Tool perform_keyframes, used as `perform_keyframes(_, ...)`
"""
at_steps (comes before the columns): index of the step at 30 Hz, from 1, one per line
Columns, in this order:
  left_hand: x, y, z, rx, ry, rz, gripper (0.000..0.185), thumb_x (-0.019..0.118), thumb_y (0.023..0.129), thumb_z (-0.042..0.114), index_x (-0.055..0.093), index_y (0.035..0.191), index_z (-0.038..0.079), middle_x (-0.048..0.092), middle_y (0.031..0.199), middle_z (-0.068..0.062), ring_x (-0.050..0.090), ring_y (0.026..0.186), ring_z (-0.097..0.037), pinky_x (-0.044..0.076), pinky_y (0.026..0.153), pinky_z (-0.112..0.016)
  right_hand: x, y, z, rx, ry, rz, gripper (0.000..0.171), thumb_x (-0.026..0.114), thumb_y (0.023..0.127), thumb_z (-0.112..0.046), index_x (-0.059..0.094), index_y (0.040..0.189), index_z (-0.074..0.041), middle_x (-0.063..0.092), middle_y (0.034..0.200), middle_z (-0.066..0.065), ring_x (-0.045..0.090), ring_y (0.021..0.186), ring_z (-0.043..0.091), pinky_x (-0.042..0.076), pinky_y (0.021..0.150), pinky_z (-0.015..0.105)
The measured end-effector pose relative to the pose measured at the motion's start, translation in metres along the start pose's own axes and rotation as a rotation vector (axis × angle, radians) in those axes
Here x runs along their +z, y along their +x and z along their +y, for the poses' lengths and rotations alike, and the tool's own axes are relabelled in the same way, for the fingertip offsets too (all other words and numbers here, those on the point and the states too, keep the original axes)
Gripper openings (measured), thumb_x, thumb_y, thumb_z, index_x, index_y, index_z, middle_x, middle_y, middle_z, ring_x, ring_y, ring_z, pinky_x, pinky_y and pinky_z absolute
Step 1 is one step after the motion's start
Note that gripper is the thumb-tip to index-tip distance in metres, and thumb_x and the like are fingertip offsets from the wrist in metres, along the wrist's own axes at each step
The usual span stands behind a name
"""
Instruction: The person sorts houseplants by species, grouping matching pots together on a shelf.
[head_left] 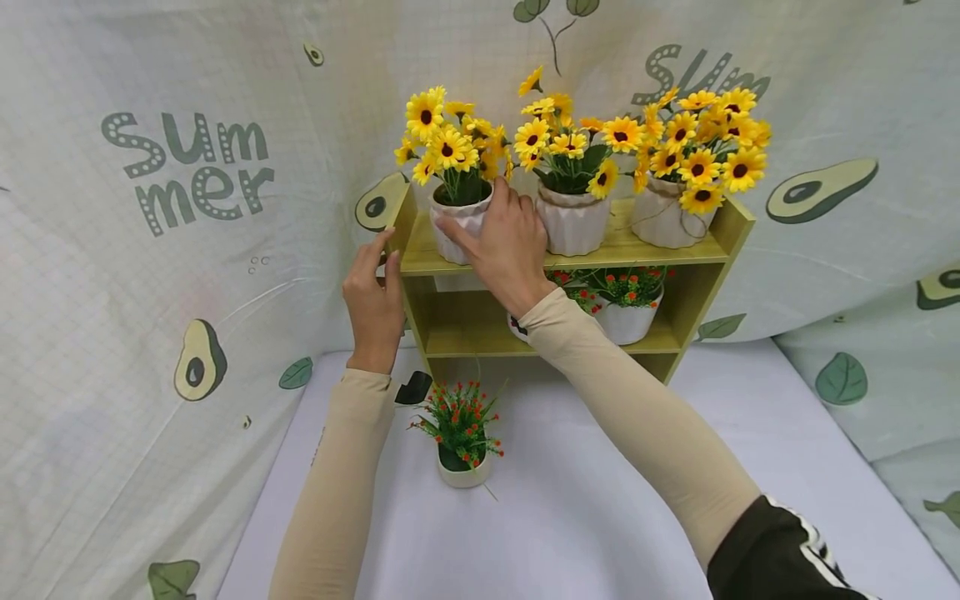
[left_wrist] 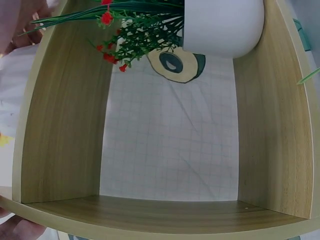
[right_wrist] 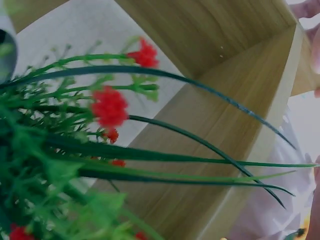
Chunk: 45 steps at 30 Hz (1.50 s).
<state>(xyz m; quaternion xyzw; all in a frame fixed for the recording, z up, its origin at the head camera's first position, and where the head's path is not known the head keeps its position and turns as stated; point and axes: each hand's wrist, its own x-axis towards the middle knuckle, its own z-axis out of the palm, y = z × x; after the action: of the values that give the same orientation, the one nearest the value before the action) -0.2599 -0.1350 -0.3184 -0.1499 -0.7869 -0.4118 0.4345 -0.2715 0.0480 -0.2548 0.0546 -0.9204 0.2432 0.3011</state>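
Standing upright at the left end of the top shelf, the sunflower pot (head_left: 459,223) sits directly under the right hand (head_left: 508,246), whose fingers curl round its front, thumb by the flowers; the left hand (head_left: 372,300) is just left of it, straight fingers resting on the wooden shelf (head_left: 420,260) at its corner, holding nothing; two more sunflower pots (head_left: 573,218) stand rightward
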Motion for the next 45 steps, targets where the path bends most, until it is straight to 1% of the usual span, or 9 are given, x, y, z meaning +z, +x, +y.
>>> perform_keyframes(4,0.0,0.0,0.0,0.004,0.002,0.002,0.034,0.062,0.107,0.009,0.066,0.14,0.0,0.071,0.122,-0.023,0.07,0.106,-0.036,0.06,0.076,-0.045,-0.003,-0.017,0.007,-0.074,0.031,0.055,0.095,0.071,0.094,-0.065,0.046,0.154,0.004,0.061,0.144,0.021,0.056,0.136,0.037,0.038,0.12,0.047)
perform_keyframes(7,0.0,0.0,-0.001,0.007,0.0,0.004,0.034,0.062,0.107,0.009,0.066,0.14,0.0,0.071,0.122,-0.023,0.07,0.105,-0.037,0.06,0.077,-0.046,-0.005,-0.036,0.015,-0.153,0.1,0.14,0.087,0.076,0.095,-0.055,0.048,0.153,0.004,0.058,0.148,0.021,0.052,0.139,0.038,0.034,0.122,0.048)
perform_keyframes(16,0.002,0.0,-0.002,0.01,-0.014,0.008,0.033,0.062,0.107,0.007,0.067,0.139,0.0,0.071,0.119,-0.023,0.07,0.103,-0.035,0.058,0.074,-0.043,0.002,-0.115,0.051,-0.313,0.325,0.362,0.057,0.082,0.092,-0.027,0.061,0.133,0.006,0.058,0.144,0.024,0.052,0.13,0.044,0.04,0.112,0.054)
perform_keyframes(23,0.001,0.001,-0.001,-0.013,-0.031,0.01,0.032,0.062,0.107,0.009,0.068,0.138,0.002,0.072,0.119,-0.021,0.071,0.104,-0.035,0.057,0.074,-0.045,0.021,-0.183,0.082,-0.315,0.39,0.365,0.042,0.072,0.098,-0.027,0.066,0.123,0.006,0.06,0.134,0.026,0.056,0.113,0.045,0.042,0.095,0.055)
perform_keyframes(27,0.001,0.0,-0.001,-0.012,-0.032,0.011,0.033,0.061,0.108,0.012,0.068,0.138,0.001,0.072,0.12,-0.022,0.07,0.104,-0.035,0.056,0.075,-0.043,0.035,-0.216,0.099,-0.264,0.39,0.286,0.04,0.078,0.09,-0.016,0.066,0.123,0.005,0.063,0.127,0.023,0.059,0.111,0.042,0.043,0.095,0.05)
perform_keyframes(32,0.0,0.0,-0.001,0.009,-0.024,0.006,0.034,0.06,0.109,0.012,0.067,0.139,0.0,0.071,0.12,-0.023,0.07,0.104,-0.035,0.056,0.075,-0.04,0.053,-0.251,0.114,-0.17,0.353,0.128,0.045,0.086,0.083,-0.005,0.066,0.123,0.004,0.066,0.122,0.016,0.063,0.113,0.035,0.047,0.098,0.048)
perform_keyframes(38,0.0,0.0,-0.002,0.018,-0.019,0.011,0.034,0.06,0.109,0.012,0.067,0.139,0.0,0.072,0.12,-0.023,0.07,0.102,-0.035,0.055,0.075,-0.038,0.073,-0.281,0.121,-0.038,0.342,-0.171,0.056,0.088,0.085,-0.009,0.063,0.133,0.001,0.066,0.131,0.014,0.063,0.118,0.033,0.052,0.097,0.052)
perform_keyframes(42,0.0,0.0,-0.002,0.016,-0.019,0.007,0.034,0.06,0.109,0.012,0.067,0.14,0.0,0.072,0.12,-0.023,0.07,0.102,-0.036,0.056,0.075,-0.039,0.085,-0.291,0.12,0.08,0.396,-0.388,0.067,0.089,0.085,-0.014,0.057,0.143,0.001,0.063,0.139,0.017,0.061,0.124,0.035,0.05,0.101,0.055)
perform_keyframes(45,0.001,0.0,-0.002,0.017,-0.016,0.009,0.034,0.06,0.109,0.011,0.067,0.139,0.0,0.072,0.12,-0.023,0.07,0.102,-0.035,0.057,0.075,-0.04,0.094,-0.294,0.116,0.129,0.435,-0.497,0.077,0.091,0.084,-0.018,0.053,0.147,0.002,0.06,0.143,0.02,0.058,0.129,0.038,0.047,0.106,0.058)
